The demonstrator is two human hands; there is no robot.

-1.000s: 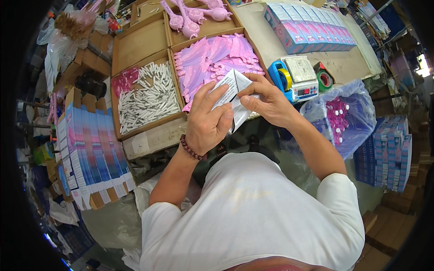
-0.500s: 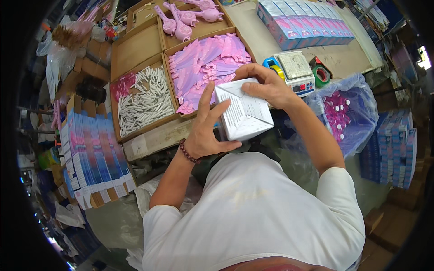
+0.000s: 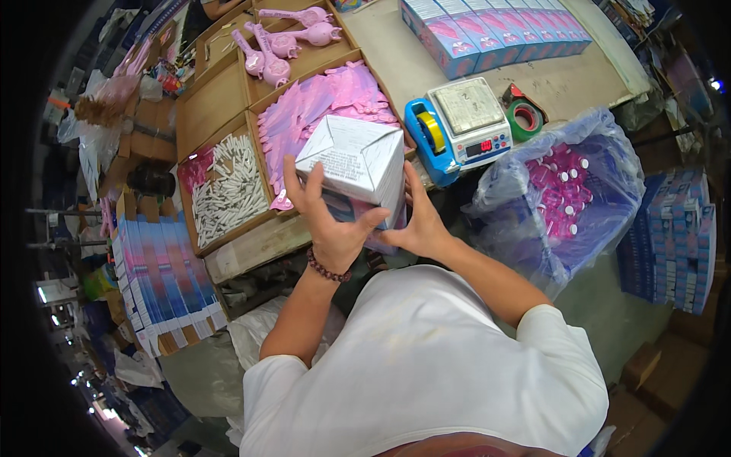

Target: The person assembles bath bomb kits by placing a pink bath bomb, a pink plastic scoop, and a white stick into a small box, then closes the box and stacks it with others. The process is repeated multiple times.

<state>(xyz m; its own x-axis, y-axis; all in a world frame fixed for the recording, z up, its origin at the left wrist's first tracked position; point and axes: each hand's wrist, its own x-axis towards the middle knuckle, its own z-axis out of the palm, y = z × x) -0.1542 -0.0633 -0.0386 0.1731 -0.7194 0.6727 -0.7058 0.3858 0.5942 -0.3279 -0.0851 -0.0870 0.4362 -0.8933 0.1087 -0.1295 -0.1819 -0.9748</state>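
Note:
Between both hands I hold a carton (image 3: pixel 355 156) with a white printed end turned up and a blue-pink side below it. My left hand (image 3: pixel 327 217) grips its left side, thumb across the lower front. My right hand (image 3: pixel 426 225) presses against its right side, fingers along the edge. The carton hangs in front of the table's near edge and covers part of a tray of pink and lilac plastic pieces (image 3: pixel 320 103). Beside that lies a tray of small white screws or sticks (image 3: pixel 228 186), too small to tell which.
A digital scale (image 3: pixel 472 118), a blue tape dispenser (image 3: pixel 434 145) and green tape (image 3: pixel 525 118) sit right of the trays. Blue-pink cartons (image 3: pixel 495 34) stand behind. A lined bin (image 3: pixel 609 190) holds pink bottles (image 3: pixel 560 190). Flat cartons (image 3: pixel 164 266) stack at left; pink bubble-wand toys (image 3: pixel 274 68) lie behind.
The carton has moved left and turned, now showing more of its coloured side. My right hand has gone from its top to its right side. The view has shifted slightly.

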